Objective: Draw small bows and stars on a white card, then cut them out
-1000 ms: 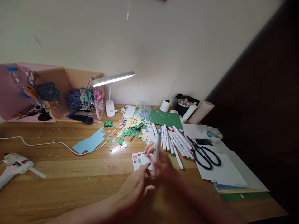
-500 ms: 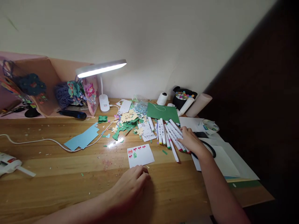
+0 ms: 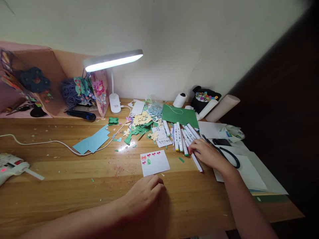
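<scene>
A small white card (image 3: 159, 163) with red bows, a red bear face and a green shape drawn on it lies at the middle of the table. Just below its lower edge rests my left hand (image 3: 146, 192), back up, with fingers curled under; what they hold, if anything, is hidden. My right hand (image 3: 208, 153) is over the right side of a bunch of white markers (image 3: 177, 136), fingers bent and closed on them. One marker (image 3: 196, 161) sticks out below these fingers. Black-handled scissors (image 3: 230, 156) lie right of this hand, partly behind it.
A lit lamp (image 3: 115, 103) stands behind paper scraps (image 3: 142, 127) and a green sheet (image 3: 179, 114). At the left are blue paper (image 3: 91, 141), a glue gun (image 3: 12, 167) and a pink box (image 3: 74, 53). Paper sheets (image 3: 264, 166) lie at the right, below a black marker pouch (image 3: 200, 104).
The view has shifted a little, so most things sit further right. My right hand has drawn back slightly over the markers, and more of the scissors shows. My left hand stays by the card.
</scene>
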`<state>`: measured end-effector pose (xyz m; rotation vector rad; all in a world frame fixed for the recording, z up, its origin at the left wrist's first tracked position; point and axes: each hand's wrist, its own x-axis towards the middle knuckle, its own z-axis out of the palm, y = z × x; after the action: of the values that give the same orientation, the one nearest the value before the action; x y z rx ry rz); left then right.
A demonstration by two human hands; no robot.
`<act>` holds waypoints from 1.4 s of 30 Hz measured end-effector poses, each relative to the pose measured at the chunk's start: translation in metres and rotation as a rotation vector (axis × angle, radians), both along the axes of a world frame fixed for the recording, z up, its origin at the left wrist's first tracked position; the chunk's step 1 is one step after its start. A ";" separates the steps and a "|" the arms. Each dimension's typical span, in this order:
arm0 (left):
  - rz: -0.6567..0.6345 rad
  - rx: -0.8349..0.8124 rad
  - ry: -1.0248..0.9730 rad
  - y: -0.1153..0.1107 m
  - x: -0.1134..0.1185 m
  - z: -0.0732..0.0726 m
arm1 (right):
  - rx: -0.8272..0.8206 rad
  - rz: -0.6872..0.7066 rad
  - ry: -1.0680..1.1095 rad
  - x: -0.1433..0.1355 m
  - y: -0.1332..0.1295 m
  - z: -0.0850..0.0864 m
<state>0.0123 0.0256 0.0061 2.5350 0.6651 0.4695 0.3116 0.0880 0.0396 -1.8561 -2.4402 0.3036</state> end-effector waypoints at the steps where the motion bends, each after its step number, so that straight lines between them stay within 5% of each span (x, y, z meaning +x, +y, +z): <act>1: -0.005 0.001 -0.007 0.000 0.000 0.000 | 0.015 -0.014 0.022 0.002 0.001 -0.001; 9: 0.009 -0.022 -0.032 0.000 -0.001 -0.003 | 0.169 -0.102 0.114 -0.016 0.002 -0.011; 18: 0.020 -0.016 -0.011 0.001 0.000 -0.001 | 0.236 -0.230 -0.113 -0.039 -0.003 -0.022; 25: 0.014 -0.005 -0.014 0.001 0.001 -0.002 | 0.266 -0.519 0.192 -0.037 -0.003 -0.016; 29: 0.010 -0.029 -0.006 0.001 0.000 -0.002 | 0.429 -0.510 0.334 -0.032 -0.002 -0.015; 42: 0.015 -0.027 0.006 0.001 0.000 0.000 | 0.237 -0.393 0.152 -0.032 0.001 -0.031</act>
<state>0.0122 0.0264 0.0065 2.5086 0.6879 0.4557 0.2794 0.0891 0.0089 -2.0579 -1.8688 0.1190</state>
